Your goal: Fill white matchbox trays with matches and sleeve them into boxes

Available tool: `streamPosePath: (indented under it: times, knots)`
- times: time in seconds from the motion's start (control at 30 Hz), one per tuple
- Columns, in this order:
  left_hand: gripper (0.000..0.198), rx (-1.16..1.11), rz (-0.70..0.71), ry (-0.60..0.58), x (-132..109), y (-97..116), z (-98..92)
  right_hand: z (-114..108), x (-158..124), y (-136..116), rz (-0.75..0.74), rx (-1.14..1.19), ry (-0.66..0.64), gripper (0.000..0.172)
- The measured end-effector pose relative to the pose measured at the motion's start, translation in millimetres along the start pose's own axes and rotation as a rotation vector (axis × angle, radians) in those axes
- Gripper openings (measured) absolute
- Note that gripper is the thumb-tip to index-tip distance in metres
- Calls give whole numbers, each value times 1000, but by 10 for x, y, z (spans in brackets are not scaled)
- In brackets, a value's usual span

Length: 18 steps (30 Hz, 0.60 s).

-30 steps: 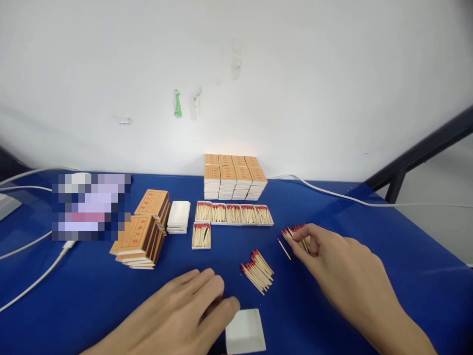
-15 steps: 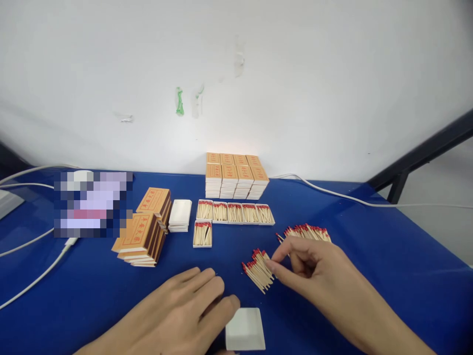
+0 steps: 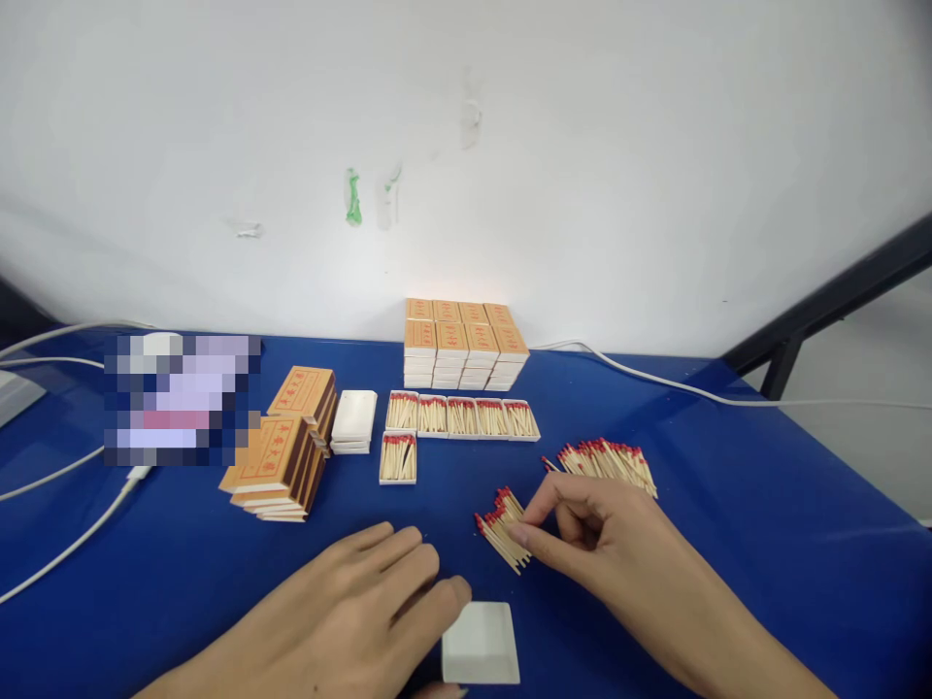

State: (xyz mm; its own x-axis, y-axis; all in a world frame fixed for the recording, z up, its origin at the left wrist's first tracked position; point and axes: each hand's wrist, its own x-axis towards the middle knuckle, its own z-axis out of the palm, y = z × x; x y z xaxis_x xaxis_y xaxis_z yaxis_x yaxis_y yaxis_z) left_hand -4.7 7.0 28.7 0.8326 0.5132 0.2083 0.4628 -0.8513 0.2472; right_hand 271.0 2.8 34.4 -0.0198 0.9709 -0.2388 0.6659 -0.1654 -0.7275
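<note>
My left hand (image 3: 364,607) rests on the table with its index fingertip and thumb at the left side of a white matchbox tray (image 3: 481,643), which has no matches in it. Over a small pile of red-headed matches (image 3: 501,536), my right hand (image 3: 589,539) pinches thumb and index finger together on matches at the pile's right side; the fingertips hide how many. Behind that hand lies a larger heap of matches (image 3: 608,461). Farther back, a row of match-filled trays (image 3: 462,419) stands side by side, with one more filled tray (image 3: 398,459) in front of its left end.
Stacked closed matchboxes (image 3: 466,340) stand against the wall. Orange matchbox sleeves (image 3: 273,456) are piled at left beside stacked white trays (image 3: 354,419). A blurred-out object (image 3: 182,398) and white cables (image 3: 65,558) lie farther left. Another cable (image 3: 655,377) runs along the back right.
My right hand has shifted slightly left, its pinched fingertips now over the small match pile. My left hand and the white tray stay nearly in place.
</note>
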Motion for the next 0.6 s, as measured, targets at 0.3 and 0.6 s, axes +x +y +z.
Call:
streamPosePath:
  times: [0.3, 0.6]
  knots:
    - [30, -10, 36, 27, -12, -37, 81, -7, -2, 2, -4, -6, 15, 38]
    - [29, -9, -18, -13, -28, 8, 9, 6, 23, 29, 20, -27, 36, 37]
